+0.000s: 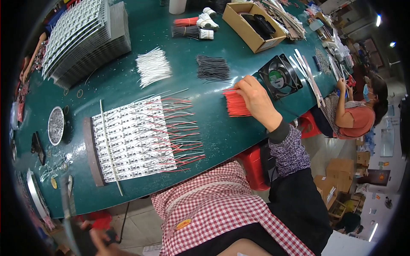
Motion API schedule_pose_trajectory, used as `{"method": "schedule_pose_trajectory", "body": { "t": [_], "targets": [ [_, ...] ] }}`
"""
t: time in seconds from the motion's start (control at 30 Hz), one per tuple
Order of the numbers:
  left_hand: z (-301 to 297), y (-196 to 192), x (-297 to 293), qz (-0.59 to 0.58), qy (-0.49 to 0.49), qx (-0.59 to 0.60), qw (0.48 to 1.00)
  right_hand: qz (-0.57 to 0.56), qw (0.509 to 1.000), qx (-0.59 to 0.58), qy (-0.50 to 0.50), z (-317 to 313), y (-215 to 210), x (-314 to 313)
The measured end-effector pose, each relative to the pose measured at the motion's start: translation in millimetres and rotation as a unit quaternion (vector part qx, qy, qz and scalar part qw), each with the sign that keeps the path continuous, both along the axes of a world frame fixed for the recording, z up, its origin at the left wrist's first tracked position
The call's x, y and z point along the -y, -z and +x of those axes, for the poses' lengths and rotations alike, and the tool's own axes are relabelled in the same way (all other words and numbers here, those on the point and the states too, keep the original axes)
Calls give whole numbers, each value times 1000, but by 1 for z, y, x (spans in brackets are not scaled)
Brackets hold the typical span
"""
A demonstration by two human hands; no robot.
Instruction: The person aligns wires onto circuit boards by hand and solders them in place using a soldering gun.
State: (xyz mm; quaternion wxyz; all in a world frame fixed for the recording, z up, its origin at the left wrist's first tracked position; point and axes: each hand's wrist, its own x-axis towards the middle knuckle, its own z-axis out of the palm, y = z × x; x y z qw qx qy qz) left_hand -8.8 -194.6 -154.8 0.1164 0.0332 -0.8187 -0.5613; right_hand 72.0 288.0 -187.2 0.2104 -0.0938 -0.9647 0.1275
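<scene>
Red wires touched by the right hand, left hand held low and apart

The red wires (237, 105) were laid in a neat pile directly under and to the left of the right hand (255, 100); its fingers were bent and drawn toward the thumb at the pile's far edge, which was touched by the tips; whether any single wire was pinched could not be told. The left hand (101, 244) was held low, well apart from the pile and nearer the body; it was blurred and partly cut off by the picture's lower edge, so its grip could not be told; a blurred dark strip (67, 209) was seen just to its left.

Between the hands, beyond the left one, a sheet of white circuit boards (128, 138) was placed on the green table (218, 145); red, black and white leads were spread from its right side, toward the right hand; a thin rod (110, 147) was laid across its left part. Beyond the right hand and to its left, black wires (212, 68) were piled, with white wires (153, 67) farther left; just beyond it, to the right, a black fan (279, 77) was set down.
</scene>
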Motion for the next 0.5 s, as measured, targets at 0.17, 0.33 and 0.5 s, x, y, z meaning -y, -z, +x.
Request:
{"method": "schedule_pose_trajectory", "body": {
  "t": [0.17, 0.33, 0.5],
  "targets": [
    [-25, -49, 36, 13, -44, 21, 999, 99, 993, 53, -32, -11, -26, 6],
    [-40, -90, 82, 23, -124, 43, 991, 270, 947, 146, -93, -41, -40, 22],
    [-44, -127, 141, 33, -218, 58, 974, 390, 875, 258, -124, -74, -25, 44]
  ]
}}
